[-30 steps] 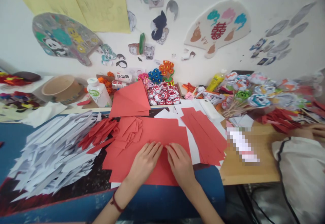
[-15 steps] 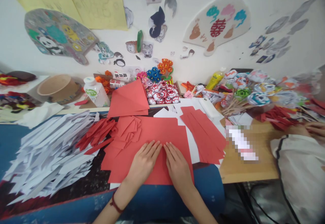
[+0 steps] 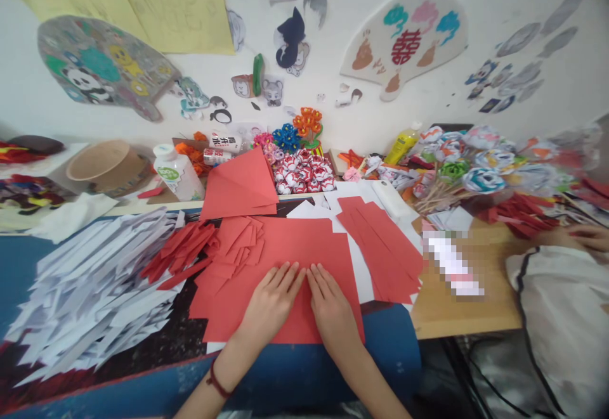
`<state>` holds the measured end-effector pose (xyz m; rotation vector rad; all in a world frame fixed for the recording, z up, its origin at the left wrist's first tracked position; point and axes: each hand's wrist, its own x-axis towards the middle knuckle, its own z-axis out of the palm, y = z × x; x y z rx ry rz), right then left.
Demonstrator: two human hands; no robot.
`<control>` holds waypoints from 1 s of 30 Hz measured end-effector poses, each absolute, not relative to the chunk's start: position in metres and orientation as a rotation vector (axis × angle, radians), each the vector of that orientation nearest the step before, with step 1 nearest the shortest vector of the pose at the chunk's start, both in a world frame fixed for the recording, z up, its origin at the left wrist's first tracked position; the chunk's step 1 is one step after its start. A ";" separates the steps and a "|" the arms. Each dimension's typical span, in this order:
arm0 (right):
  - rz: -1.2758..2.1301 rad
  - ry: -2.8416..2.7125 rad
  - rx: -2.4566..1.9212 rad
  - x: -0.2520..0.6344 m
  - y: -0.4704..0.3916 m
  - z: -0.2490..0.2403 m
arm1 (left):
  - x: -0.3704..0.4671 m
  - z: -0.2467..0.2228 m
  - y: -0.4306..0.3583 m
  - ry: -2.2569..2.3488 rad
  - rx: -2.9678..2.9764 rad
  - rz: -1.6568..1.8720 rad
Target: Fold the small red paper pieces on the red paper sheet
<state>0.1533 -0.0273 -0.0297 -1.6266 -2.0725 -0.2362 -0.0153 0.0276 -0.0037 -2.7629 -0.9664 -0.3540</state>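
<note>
Left hand and right hand lie unclenched across the front edge of the red sheet; even fingertip pressure should keep it flat.

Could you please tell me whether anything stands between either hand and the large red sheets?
Nothing visible does: the left hand and right hand appear to rest on the large red sheets, whose surface beneath the fingers is hidden. The small red pieces lie further left.
</note>
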 end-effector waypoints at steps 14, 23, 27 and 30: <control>-0.315 -2.046 -1.701 0.144 -0.029 -0.032 | -0.018 -0.004 0.030 -0.925 -2.771 -0.333; -0.549 -2.092 -1.803 0.139 -0.035 -0.027 | -0.026 0.004 0.033 -1.017 -2.750 -0.355; -0.571 -2.032 -1.851 0.140 -0.040 -0.027 | -0.031 0.005 0.028 -1.176 -2.707 -0.393; -0.580 -1.988 -1.850 0.140 -0.043 -0.027 | -0.031 0.005 0.023 -1.300 -2.664 -0.424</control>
